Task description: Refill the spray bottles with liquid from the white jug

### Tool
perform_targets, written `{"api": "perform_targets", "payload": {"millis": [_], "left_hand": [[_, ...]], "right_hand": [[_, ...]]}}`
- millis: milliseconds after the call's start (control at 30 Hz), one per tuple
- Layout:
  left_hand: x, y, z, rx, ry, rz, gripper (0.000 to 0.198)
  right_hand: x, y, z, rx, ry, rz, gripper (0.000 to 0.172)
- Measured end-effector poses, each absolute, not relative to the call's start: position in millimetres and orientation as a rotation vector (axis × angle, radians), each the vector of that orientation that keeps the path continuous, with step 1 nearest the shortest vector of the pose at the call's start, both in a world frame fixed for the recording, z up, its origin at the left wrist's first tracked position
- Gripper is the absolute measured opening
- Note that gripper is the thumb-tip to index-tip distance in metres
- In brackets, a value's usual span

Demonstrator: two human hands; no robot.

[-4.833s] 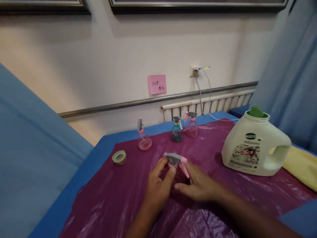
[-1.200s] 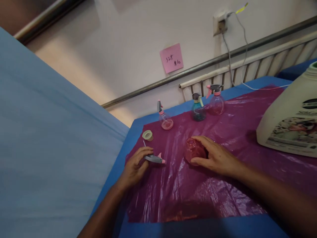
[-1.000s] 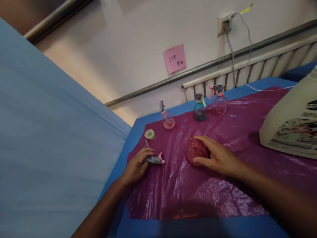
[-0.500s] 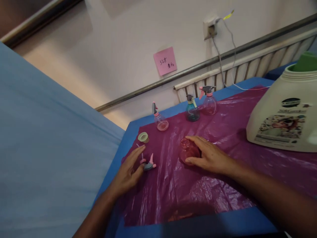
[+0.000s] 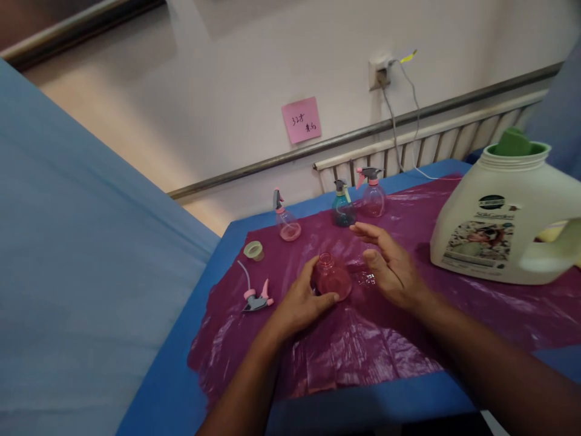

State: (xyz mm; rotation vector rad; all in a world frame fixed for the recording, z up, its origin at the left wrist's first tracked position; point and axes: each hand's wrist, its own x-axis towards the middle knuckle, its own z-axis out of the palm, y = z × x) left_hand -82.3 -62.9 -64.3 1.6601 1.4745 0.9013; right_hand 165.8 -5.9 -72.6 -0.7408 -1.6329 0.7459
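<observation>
A small pink spray bottle (image 5: pixel 333 280) without its top stands on the magenta plastic sheet (image 5: pixel 363 339). My left hand (image 5: pixel 302 300) grips it from the left, fingers curled round its body. Just to the right of the bottle, my right hand (image 5: pixel 390 266) hovers with fingers stretched out and holds nothing. The grey and pink spray head (image 5: pixel 256 298) with its thin tube lies on the sheet to the left of my left hand.
A large white detergent jug (image 5: pixel 497 221) with an open green mouth stands at the right. Three small spray bottles (image 5: pixel 285 218) (image 5: pixel 342 206) (image 5: pixel 372 195) line the back of the sheet. A green cap (image 5: pixel 253 250) sits at the left. A radiator and a cable run along the wall.
My left hand let go of the spray head, which now lies on the sheet, and took the pink bottle. My right hand released the bottle and opened to its right.
</observation>
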Motion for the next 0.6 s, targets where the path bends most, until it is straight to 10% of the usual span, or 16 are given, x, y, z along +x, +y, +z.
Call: {"api": "perform_targets", "payload": {"millis": [600], "left_hand": [[-94,-48,-78,1.643,1.664,0.873,0.089]], "right_hand": [[358,-10,-1,-1.044,-1.121,0.027,0.043]]}}
